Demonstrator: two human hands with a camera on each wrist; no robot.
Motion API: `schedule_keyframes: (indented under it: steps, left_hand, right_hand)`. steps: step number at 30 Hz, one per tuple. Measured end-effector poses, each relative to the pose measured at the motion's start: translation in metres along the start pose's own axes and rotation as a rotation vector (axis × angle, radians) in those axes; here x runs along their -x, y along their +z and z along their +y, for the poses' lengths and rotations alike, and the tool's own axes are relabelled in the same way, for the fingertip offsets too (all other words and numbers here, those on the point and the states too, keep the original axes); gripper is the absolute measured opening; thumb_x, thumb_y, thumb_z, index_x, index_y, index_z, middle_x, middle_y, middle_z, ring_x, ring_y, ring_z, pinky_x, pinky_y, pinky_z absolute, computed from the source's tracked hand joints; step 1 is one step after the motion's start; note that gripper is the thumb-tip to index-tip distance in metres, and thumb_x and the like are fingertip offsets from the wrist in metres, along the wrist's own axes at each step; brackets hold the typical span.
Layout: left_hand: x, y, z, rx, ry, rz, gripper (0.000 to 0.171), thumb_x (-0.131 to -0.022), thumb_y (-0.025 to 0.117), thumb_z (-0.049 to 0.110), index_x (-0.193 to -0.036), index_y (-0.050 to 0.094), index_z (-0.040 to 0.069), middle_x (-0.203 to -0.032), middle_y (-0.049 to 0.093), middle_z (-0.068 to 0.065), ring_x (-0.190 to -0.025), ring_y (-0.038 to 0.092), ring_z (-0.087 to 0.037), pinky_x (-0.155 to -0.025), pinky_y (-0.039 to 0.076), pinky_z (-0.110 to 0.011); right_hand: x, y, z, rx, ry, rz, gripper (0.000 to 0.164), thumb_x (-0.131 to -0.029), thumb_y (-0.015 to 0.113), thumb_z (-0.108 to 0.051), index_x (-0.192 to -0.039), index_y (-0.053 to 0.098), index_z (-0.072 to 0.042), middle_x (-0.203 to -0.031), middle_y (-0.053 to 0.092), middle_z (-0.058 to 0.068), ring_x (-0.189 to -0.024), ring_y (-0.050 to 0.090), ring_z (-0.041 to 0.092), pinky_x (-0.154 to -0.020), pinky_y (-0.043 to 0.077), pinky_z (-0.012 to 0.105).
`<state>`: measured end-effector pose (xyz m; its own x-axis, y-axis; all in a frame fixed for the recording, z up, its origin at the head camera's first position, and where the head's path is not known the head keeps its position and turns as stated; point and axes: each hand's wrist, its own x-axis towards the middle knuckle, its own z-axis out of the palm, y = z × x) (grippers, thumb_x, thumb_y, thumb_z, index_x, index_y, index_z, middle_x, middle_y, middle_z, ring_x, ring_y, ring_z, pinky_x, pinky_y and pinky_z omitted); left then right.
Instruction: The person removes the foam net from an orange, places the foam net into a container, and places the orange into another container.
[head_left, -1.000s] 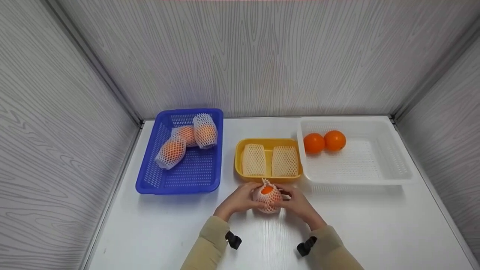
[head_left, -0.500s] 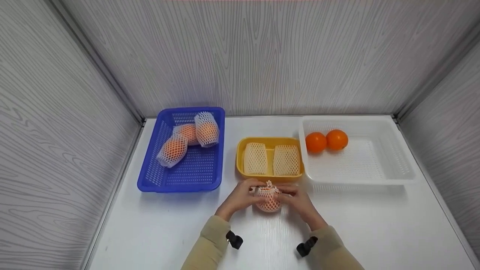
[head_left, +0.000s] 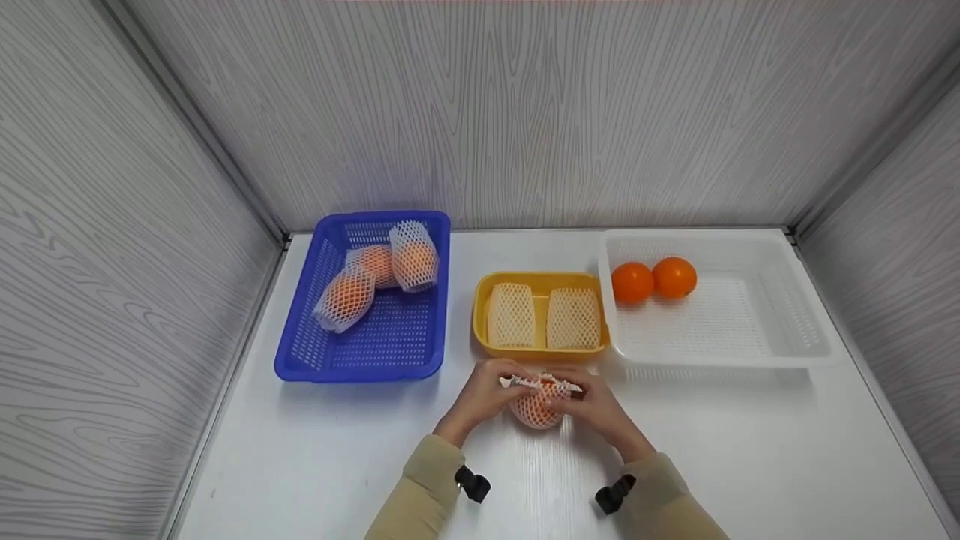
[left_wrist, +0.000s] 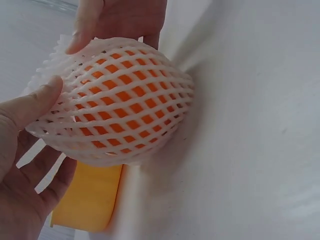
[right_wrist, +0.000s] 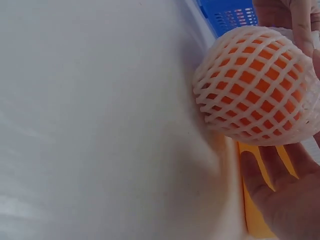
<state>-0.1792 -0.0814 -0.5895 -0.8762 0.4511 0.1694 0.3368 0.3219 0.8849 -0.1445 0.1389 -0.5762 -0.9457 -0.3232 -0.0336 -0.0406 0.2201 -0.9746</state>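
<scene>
An orange wrapped in a white foam net (head_left: 538, 412) stands on the table between both hands. My left hand (head_left: 480, 394) pinches the net's upper edge on the left side, thumb in front, as its thumb (left_wrist: 47, 100) shows in the left wrist view. On the other side, my right hand (head_left: 600, 409) holds the net's rim, with its fingers behind. In the head view the rim is spread wide and a bit of bare orange peel shows through the top. The mesh (right_wrist: 250, 85) covers the fruit's lower part in the right wrist view.
A yellow tray (head_left: 540, 352) with two flat foam nets (head_left: 573, 319) is just behind the hands. To the left, a blue basket (head_left: 360, 371) holds three netted oranges (head_left: 348, 295). A white basket (head_left: 720, 360) at the right contains two bare oranges (head_left: 674, 277).
The net's top, earlier gathered to a point above the orange, is now pulled apart sideways into a wide rim. Both hands stay at about the same place.
</scene>
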Motion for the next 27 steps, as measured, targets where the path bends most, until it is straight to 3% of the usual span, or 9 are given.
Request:
schedule_keyframes:
  steps: [3,6,9,12,15,22,27]
  left_hand:
    - [0.001,0.000,0.002,0.018,0.010,0.022,0.010,-0.084,0.077,0.011,-0.094,0.077,0.007,-0.090,0.071,0.005,-0.084,0.062,-0.009,-0.080,0.052,-0.048]
    - [0.002,-0.001,0.001,0.026,-0.008,0.011,0.018,-0.085,0.078,0.017,-0.099,0.075,0.007,-0.095,0.071,0.004,-0.090,0.061,-0.010,-0.085,0.050,-0.051]
    - [0.005,-0.002,-0.003,0.018,-0.047,-0.032,0.031,-0.083,0.080,0.026,-0.108,0.073,0.009,-0.105,0.069,0.004,-0.100,0.061,-0.012,-0.092,0.047,-0.047]
    - [0.009,-0.003,-0.009,0.000,-0.096,-0.078,0.032,-0.082,0.081,0.030,-0.108,0.073,0.013,-0.112,0.066,0.005,-0.107,0.058,-0.012,-0.097,0.046,-0.041]
    - [0.012,-0.004,-0.012,-0.008,-0.122,-0.100,0.024,-0.082,0.080,0.032,-0.097,0.076,0.014,-0.110,0.067,0.006,-0.106,0.059,-0.013,-0.095,0.047,-0.037]
    - [0.011,-0.005,-0.011,-0.012,-0.087,-0.034,0.015,-0.082,0.080,0.022,-0.079,0.074,0.009,-0.097,0.068,0.004,-0.092,0.061,-0.013,-0.081,0.051,-0.033]
    - [0.010,-0.002,-0.010,0.008,-0.119,0.019,0.016,-0.083,0.078,0.016,-0.073,0.067,0.010,-0.075,0.058,0.011,-0.071,0.050,-0.007,-0.063,0.042,-0.024]
  right_hand:
    - [0.000,0.003,-0.002,0.028,-0.031,0.056,0.024,-0.085,0.077,-0.009,-0.107,0.073,0.002,-0.125,0.060,0.023,-0.118,0.053,0.036,-0.093,0.046,0.041]
    - [0.000,0.006,-0.004,0.036,-0.051,0.113,0.013,-0.083,0.076,-0.004,-0.095,0.076,0.002,-0.115,0.064,0.022,-0.111,0.058,0.033,-0.089,0.047,0.034]
    - [0.000,0.009,-0.006,0.054,-0.042,0.157,0.012,-0.082,0.077,-0.002,-0.093,0.076,0.002,-0.107,0.068,0.016,-0.102,0.061,0.025,-0.083,0.049,0.028]
    - [-0.002,0.012,-0.008,0.068,-0.006,0.172,0.014,-0.082,0.078,-0.004,-0.095,0.076,0.001,-0.100,0.070,0.010,-0.090,0.060,0.015,-0.075,0.049,0.025]
    - [-0.005,0.010,-0.006,0.070,0.007,0.128,0.019,-0.084,0.077,-0.009,-0.100,0.074,0.000,-0.096,0.070,0.008,-0.084,0.056,0.012,-0.071,0.047,0.025]
    - [-0.009,-0.003,0.029,-0.027,0.040,-0.042,0.040,-0.085,0.077,-0.013,-0.123,0.066,-0.002,-0.118,0.063,0.009,-0.102,0.056,0.020,-0.086,0.047,0.031]
    - [-0.011,-0.003,0.043,-0.059,0.091,-0.019,0.034,-0.084,0.079,-0.020,-0.114,0.071,-0.005,-0.109,0.066,0.008,-0.093,0.056,0.021,-0.081,0.047,0.031]
